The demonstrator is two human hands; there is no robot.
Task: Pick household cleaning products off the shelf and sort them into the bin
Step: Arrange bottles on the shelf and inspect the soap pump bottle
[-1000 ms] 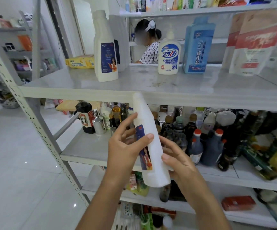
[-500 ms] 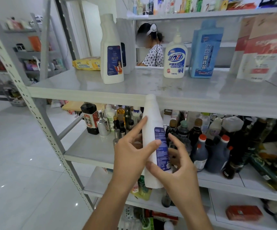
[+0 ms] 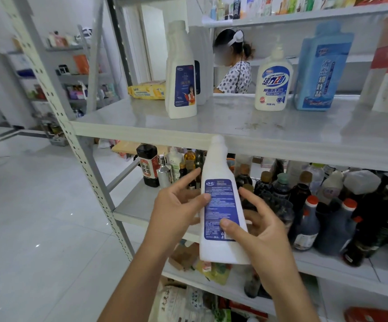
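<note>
1. Grip on white bottle (image 3: 222,205): two-handed, upright, blue label toward the camera.
2. Left hand (image 3: 176,210): pinches the left side, thumb tip on the label edge, index finger straight behind.
3. Right hand (image 3: 265,231): holds the lower right side, thumb on the label, fingers curled behind.
4. Above both hands: shelf edge (image 3: 142,133) level with the cap; matching bottle (image 3: 181,73) higher, leftward.
5. Right of the right hand: dark sauce bottles (image 3: 327,219).
</note>
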